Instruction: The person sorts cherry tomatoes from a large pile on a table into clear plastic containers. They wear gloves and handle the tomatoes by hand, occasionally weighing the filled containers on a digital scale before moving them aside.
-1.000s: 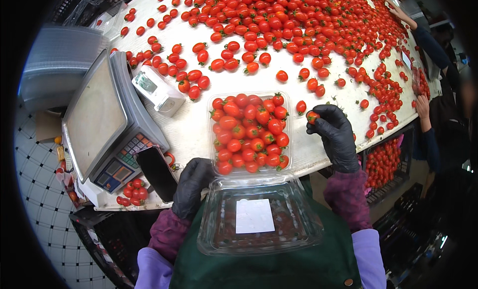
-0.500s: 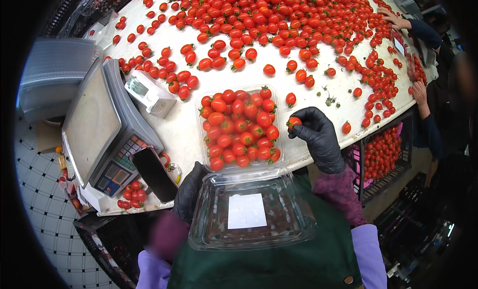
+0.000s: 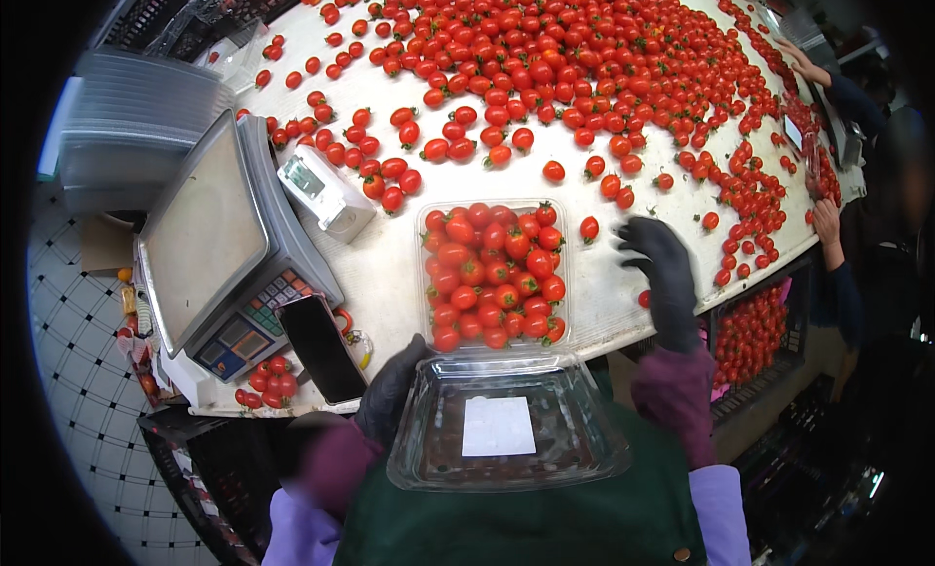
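Note:
A clear plastic clamshell [image 3: 425, 318] stands at the table's front edge, its base heaped with red cherry tomatoes [image 3: 495, 269]. Its lid [image 3: 560, 464], with a white label, hangs folded back toward me over my green apron. My left hand [image 3: 392, 386], in a black glove, is closed at the lid's left side by the hinge, its fingers partly hidden. My right hand [image 3: 662, 264], gloved in black too, is blurred to the right of the clamshell, fingers curved and apart, with no tomato visible in it. A loose cherry tomato [image 3: 644, 299] lies on the table just beside it.
Loose tomatoes [image 3: 575, 59] cover the table's far side. To the left are a scale [image 3: 209, 235], a small white device [image 3: 326, 191], a phone [image 3: 321, 347] and stacked clear containers [image 3: 136, 128]. A tomato-filled crate [image 3: 755, 337] sits below right. Another person's hand [image 3: 828, 220] is far right.
My right hand has let go of the cherry tomato, opened its fingers and moved right. The view has shifted, so the table appears lower and farther right.

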`<state>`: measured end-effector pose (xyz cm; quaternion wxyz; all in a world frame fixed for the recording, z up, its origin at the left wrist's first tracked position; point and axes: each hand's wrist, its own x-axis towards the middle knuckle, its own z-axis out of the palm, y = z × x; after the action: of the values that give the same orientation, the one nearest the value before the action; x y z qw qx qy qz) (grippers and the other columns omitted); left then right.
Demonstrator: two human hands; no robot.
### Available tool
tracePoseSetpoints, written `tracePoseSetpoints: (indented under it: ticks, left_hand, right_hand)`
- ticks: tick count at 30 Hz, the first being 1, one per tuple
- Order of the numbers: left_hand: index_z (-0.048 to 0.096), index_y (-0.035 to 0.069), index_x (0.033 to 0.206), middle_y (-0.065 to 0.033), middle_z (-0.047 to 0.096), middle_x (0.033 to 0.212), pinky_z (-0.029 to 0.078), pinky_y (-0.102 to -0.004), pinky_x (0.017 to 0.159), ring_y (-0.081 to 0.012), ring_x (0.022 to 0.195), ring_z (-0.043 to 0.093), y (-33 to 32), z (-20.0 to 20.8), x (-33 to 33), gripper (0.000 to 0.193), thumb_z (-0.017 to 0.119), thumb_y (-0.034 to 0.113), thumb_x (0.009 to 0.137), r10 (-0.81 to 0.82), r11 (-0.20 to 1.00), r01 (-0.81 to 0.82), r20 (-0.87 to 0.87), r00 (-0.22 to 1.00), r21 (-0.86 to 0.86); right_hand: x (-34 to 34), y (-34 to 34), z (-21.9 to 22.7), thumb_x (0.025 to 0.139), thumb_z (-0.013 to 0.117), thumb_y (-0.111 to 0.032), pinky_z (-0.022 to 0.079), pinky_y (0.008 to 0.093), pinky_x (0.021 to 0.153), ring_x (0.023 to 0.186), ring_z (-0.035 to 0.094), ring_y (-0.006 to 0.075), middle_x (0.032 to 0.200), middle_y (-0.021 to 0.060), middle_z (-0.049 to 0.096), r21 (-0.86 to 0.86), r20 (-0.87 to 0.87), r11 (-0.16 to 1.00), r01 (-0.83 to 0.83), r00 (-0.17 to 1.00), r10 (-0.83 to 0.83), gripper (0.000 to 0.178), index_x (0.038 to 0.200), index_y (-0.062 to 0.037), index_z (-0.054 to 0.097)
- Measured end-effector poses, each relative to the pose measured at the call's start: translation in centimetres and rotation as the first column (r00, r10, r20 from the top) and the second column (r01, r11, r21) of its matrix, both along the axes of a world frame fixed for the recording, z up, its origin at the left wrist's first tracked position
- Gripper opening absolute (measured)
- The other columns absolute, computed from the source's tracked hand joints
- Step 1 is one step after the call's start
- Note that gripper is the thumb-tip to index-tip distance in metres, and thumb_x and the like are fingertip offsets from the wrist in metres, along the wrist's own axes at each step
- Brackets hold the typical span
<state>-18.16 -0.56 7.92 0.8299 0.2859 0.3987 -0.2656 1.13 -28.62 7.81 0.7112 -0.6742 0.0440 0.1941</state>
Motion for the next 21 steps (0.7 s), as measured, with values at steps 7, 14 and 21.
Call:
tracePoseSetpoints:
  ticks: [7, 14, 21]
  left_hand:
    - [0.053, -0.002, 0.112, -0.0137, 0.064, 0.098, 0.048, -0.0361, 0.086, -0.0216, 0.089, 0.062, 1.0, -2.5, -0.2, 0.068, 0.033, 0.059, 0.089, 0.288, 0.922, -0.263, 0.048, 0.956, -0.284]
    - [0.038, -0.002, 0.130, -0.0214, 0.049, 0.124, 0.034, -0.0407, 0.102, -0.0266, 0.115, 0.048, 2.8, -0.2, 5.2, 0.069, 0.029, 0.054, 0.091, 0.446, 0.882, -0.437, 0.607, 0.657, -0.175]
    - [0.028, -0.001, 0.136, -0.0236, 0.030, 0.139, 0.019, -0.0459, 0.108, -0.0336, 0.132, 0.025, 4.2, -0.7, 5.8, 0.088, 0.025, 0.069, 0.083, 0.555, 0.803, -0.532, 0.662, 0.503, -0.269]
  right_hand:
    - [3.7, 7.5, -0.7, 0.081, 0.059, -0.014, 0.047, 0.0345, 0.070, 0.077, 0.059, 0.0276, 0.083, 0.0149, 0.057, -0.720, 0.286, 0.658, -0.220, 0.770, 0.571, 0.016, 0.091, -0.0014, 0.058]
    - [-5.0, 1.4, -1.3, 0.085, 0.061, -0.016, 0.044, 0.0243, 0.065, 0.071, 0.050, 0.0086, 0.076, -0.0013, 0.055, -0.171, -0.197, 0.896, -0.409, 0.906, 0.376, 0.013, 0.088, -0.0054, 0.055]
    - [0.7, 1.8, 1.5, 0.085, 0.059, -0.017, 0.044, 0.0258, 0.070, 0.074, 0.055, 0.0129, 0.084, 0.0047, 0.062, -0.447, 0.049, 0.881, -0.153, 0.980, 0.195, 0.022, 0.098, 0.0002, 0.063]
